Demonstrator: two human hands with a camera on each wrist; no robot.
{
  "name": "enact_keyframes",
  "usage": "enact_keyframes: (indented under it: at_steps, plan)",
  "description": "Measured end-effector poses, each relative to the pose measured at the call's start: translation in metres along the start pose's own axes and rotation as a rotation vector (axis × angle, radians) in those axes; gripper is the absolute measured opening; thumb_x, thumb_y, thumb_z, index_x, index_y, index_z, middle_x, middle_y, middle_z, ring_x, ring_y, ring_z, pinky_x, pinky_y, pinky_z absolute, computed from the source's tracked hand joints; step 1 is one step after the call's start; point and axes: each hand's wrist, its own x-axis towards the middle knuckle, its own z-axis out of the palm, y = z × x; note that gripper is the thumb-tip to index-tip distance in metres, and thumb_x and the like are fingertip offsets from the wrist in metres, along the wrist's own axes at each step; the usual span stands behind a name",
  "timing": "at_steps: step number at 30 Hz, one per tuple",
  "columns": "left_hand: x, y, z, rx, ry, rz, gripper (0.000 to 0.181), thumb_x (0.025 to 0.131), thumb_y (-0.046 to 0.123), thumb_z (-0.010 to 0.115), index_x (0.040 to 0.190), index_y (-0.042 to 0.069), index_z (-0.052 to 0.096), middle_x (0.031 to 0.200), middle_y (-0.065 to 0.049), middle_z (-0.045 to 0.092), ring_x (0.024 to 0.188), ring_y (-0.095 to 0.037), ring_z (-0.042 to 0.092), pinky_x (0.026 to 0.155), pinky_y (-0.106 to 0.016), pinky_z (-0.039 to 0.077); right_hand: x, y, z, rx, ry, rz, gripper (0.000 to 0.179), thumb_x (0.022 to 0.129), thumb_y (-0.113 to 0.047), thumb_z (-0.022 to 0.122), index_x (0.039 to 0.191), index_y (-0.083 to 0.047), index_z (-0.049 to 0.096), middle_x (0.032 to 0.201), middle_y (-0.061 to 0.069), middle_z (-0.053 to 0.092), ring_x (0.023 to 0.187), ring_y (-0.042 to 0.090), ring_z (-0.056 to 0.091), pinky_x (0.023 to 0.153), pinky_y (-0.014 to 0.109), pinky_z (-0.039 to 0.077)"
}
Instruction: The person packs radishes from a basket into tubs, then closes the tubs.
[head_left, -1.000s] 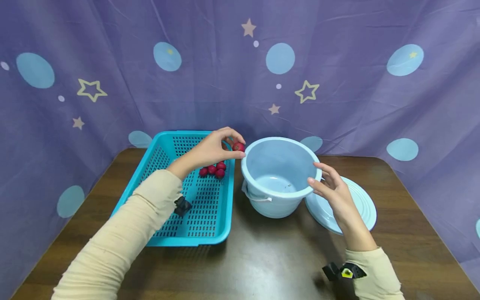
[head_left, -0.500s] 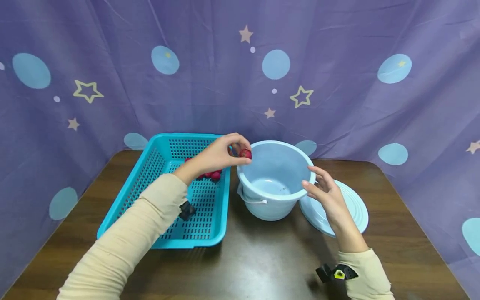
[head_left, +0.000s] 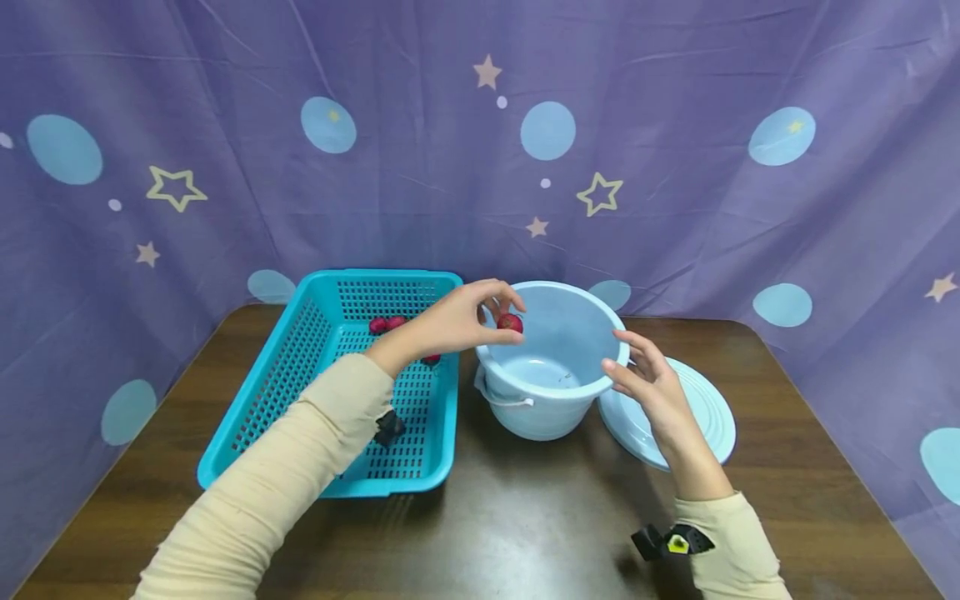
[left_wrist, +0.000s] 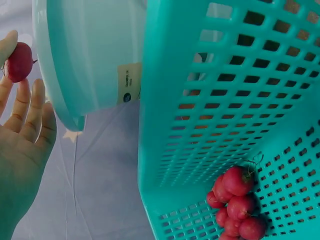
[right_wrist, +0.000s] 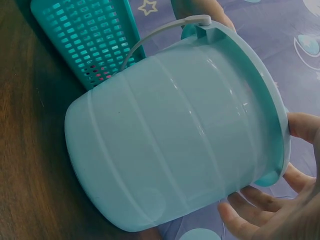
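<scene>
A round red radish [head_left: 510, 323] is pinched between the thumb and fingers of my left hand [head_left: 461, 321], over the left part of the light blue bucket's [head_left: 536, 417] opening. In the left wrist view the radish [left_wrist: 20, 62] shows beside the bucket's rim, held at the fingertips. My right hand [head_left: 663, 396] grips the bucket's right rim, its thumb on the near side. The right wrist view has that hand's fingers [right_wrist: 250, 210] along the bucket wall under the rim. Several more radishes [left_wrist: 240, 205] lie together in the turquoise basket [head_left: 446, 467], partly hidden by my left forearm.
To the right, partly behind the bucket, a round light blue lid [head_left: 708, 408] lies on the dark wooden table [head_left: 525, 533]. The bucket's white handle [head_left: 513, 403] hangs down its left side. A purple curtain [head_left: 420, 167] with stars and dots closes off the back.
My left hand has carried the radish right, from above the basket's edge to over the bucket's opening. The right hand keeps its grip on the rim. The head view has shifted slightly.
</scene>
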Motion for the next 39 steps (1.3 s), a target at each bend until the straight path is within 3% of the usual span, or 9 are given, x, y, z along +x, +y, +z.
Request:
enact_keyframes:
  at_steps: [8, 15, 31, 39]
  plan:
    - [-0.003, -0.002, 0.004, 0.148, -0.059, 0.011, 0.029, 0.084, 0.037, 0.08, 0.106, 0.023, 0.069, 0.098, 0.008, 0.06, 0.089, -0.016, 0.06, 0.076, -0.032, 0.049, -0.001, 0.001, -0.001, 0.0, 0.008, 0.013, 0.06, 0.096, -0.023, 0.067, 0.149, -0.012, 0.04, 0.15, 0.014, 0.039, 0.122, 0.016, 0.049, 0.088, 0.02, 0.048]
    - [-0.005, -0.006, 0.002, 0.243, -0.058, 0.044, 0.024, 0.085, 0.041, 0.079, 0.103, 0.026, 0.071, 0.093, 0.012, 0.061, 0.085, -0.009, 0.056, 0.076, -0.03, 0.047, 0.0, 0.0, -0.001, 0.008, 0.015, -0.003, 0.058, 0.096, -0.023, 0.066, 0.148, -0.012, 0.041, 0.148, 0.013, 0.041, 0.12, 0.015, 0.05, 0.088, 0.021, 0.048]
    - [-0.006, -0.009, 0.0, 0.282, -0.054, 0.048, 0.023, 0.085, 0.045, 0.077, 0.102, 0.03, 0.071, 0.096, 0.014, 0.062, 0.088, -0.006, 0.054, 0.075, -0.031, 0.046, 0.002, 0.0, 0.001, 0.015, 0.017, -0.011, 0.056, 0.096, -0.021, 0.067, 0.146, -0.013, 0.043, 0.145, 0.014, 0.043, 0.113, 0.01, 0.054, 0.087, 0.021, 0.049]
    - [-0.01, -0.01, -0.002, 0.259, -0.044, 0.03, 0.027, 0.085, 0.041, 0.078, 0.107, 0.027, 0.071, 0.103, 0.008, 0.065, 0.095, -0.008, 0.056, 0.08, -0.031, 0.047, 0.003, 0.002, 0.002, 0.02, 0.01, -0.003, 0.056, 0.096, -0.021, 0.067, 0.146, -0.013, 0.043, 0.146, 0.014, 0.041, 0.116, 0.013, 0.052, 0.087, 0.022, 0.049]
